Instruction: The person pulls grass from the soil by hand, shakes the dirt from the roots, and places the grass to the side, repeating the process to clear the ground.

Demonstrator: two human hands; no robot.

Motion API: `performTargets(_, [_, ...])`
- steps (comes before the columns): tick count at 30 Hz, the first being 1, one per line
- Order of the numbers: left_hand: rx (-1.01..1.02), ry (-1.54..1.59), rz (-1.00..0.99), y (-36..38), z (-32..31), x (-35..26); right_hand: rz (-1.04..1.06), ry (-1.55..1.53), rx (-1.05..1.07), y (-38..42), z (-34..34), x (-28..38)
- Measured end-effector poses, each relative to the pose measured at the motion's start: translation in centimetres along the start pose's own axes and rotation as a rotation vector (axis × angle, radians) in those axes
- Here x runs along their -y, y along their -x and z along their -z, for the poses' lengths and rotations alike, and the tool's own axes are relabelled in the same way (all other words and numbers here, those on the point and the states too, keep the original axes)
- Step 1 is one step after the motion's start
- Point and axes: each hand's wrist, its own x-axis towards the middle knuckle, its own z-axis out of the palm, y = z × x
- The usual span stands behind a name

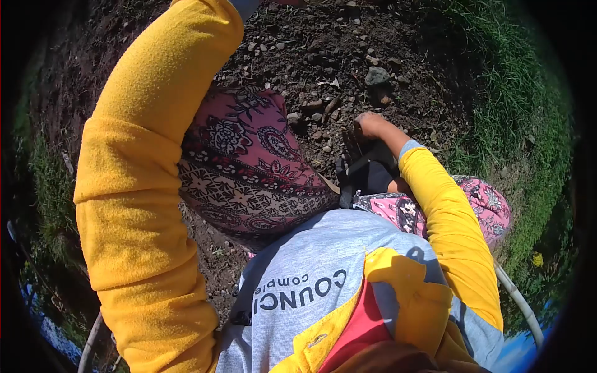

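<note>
My right hand (372, 125) is low over the dark soil, just beyond my foot in a black sandal (349, 180). Its fingers curl down into shadow, and whatever they may hold is hidden. Loose earth and small stones (326, 115) surround it. A larger grey stone (377, 76) sits a little farther out. My left arm, in a yellow sleeve (140, 161), stretches forward to the top edge. Only a sliver of my left hand (289, 2) shows there, its fingers cut off by the frame.
My knees, in pink patterned cloth (249, 143), are bent on both sides of the foot. Green grass (516, 81) borders the soil on the right. Pale curved bars (521, 301) show low on both sides, beside my body.
</note>
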Motion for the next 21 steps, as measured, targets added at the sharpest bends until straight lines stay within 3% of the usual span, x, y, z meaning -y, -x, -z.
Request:
performTargets(2, [0.013, -0.019, 0.032, 0.0, 0.8, 0.0, 0.024, -0.158, -0.015, -0.1, 3.2, -0.6])
performTargets(3, [0.033, -0.018, 0.153, 0.8, 2.0, -0.8, 0.053, -0.261, -0.142, 0.1, 4.9, -0.9])
performTargets(4, [-0.015, -0.003, 0.182, 0.7, 2.3, -0.6, -0.035, -0.748, -0.015, -0.1, 6.7, -1.8])
performTargets(6, [-0.104, 0.035, 0.231, 0.3, 1.6, -0.4, -0.118, -1.086, -0.015, 1.9, 11.8, -1.8])
performTargets(9, [-0.03, 0.041, 0.213, 0.1, 1.6, -0.7, -0.223, -1.236, -0.306, 1.3, 13.3, -4.8])
performTargets(13, [0.047, 0.043, 0.18, 0.7, 3.0, -2.2, -0.323, -1.741, -0.551, 1.8, 15.1, -6.5])
performTargets(16, [-0.233, -0.038, 0.07, 0.4, 2.5, -3.5, -0.169, -2.158, -0.683, 1.0, 15.5, -7.5])
performTargets(17, [-0.082, -0.056, 0.034, 0.0, 3.7, -4.7, -0.093, -2.278, -0.717, 0.6, 15.6, -7.3])
performTargets(20, [-0.685, 0.047, -0.434, -1.1, 1.3, -6.1, 0.132, -2.528, -0.727, -0.4, 15.8, -6.9])
performTargets(21, [-0.589, 0.052, -0.46, -0.3, 2.3, -7.3, 0.155, -2.568, -0.719, -0.4, 16.1, -6.6])
